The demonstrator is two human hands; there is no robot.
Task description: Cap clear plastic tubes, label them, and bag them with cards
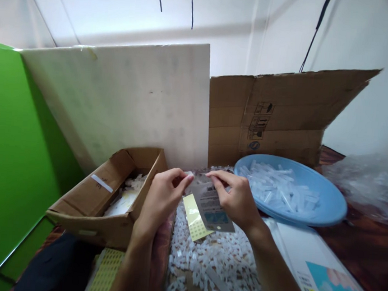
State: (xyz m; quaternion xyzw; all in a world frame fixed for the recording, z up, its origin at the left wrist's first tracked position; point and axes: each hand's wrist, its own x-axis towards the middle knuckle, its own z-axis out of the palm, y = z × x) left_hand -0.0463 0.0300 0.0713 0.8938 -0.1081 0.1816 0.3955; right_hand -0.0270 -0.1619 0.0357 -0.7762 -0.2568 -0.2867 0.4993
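My left hand point(163, 196) is closed in a pinch, with a small white piece point(189, 174) between thumb and forefinger. Opposite it, my right hand point(237, 195) also pinches; anything between its fingertips is too small to make out. Just below the right fingers is a grey printed packet point(212, 210), its right edge partly covered by that hand. Whether the hand holds the packet is unclear. Partly under the packet lies a yellow sticker sheet point(194, 218) with rows of small marks. Many small white pieces point(214, 265) are spread beneath both hands.
To the left stands an open cardboard box point(105, 224) with papers inside; more yellow sheets point(104, 271) lie before it. At right, a blue basin point(331, 207) holds clear plastic strips, beside a white printed package point(306, 264). White and cardboard panels point(267, 115) stand behind.
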